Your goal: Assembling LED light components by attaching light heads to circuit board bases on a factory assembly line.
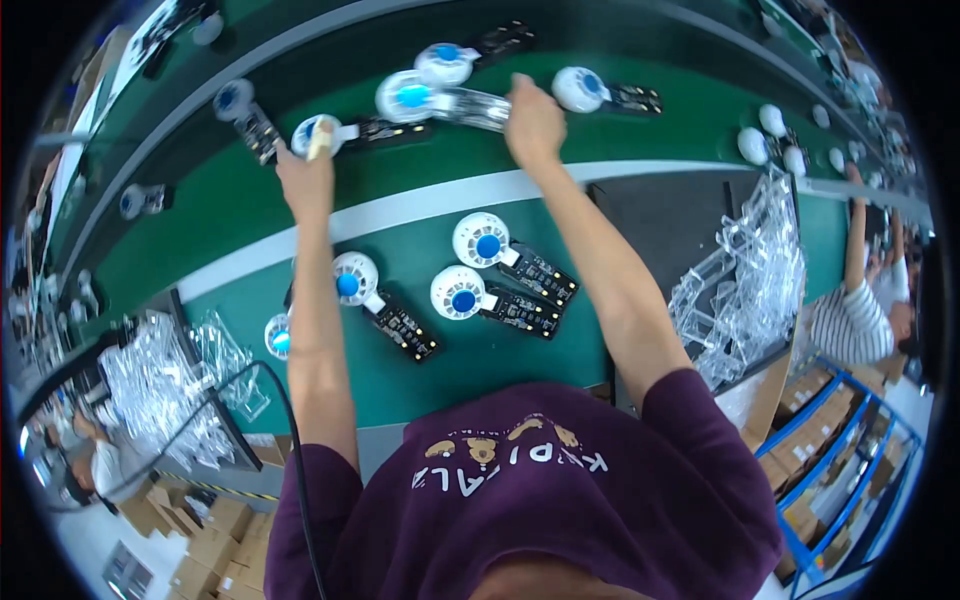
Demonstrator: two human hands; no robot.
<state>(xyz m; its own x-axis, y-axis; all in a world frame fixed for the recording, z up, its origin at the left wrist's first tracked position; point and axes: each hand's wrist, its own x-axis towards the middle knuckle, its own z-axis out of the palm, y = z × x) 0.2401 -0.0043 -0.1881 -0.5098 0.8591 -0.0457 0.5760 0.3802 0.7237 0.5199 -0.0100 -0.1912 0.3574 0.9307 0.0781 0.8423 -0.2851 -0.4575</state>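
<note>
Your purple T-shirt (540,490) is nearest; over the green belt (410,172), your right hand (535,122) pinches the clear-covered end of a white-domed circuit-board unit (438,101): keep it level. Your left hand (306,182) meets a second unit (350,132), grip unclear.

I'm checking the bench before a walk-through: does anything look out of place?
One thing: at left, a few clear plastic pieces lie on the green surface, outside the dark edge beside the main heap, so they look slightly stray. The unit at the right hand is too blurred to check for damage.
</note>
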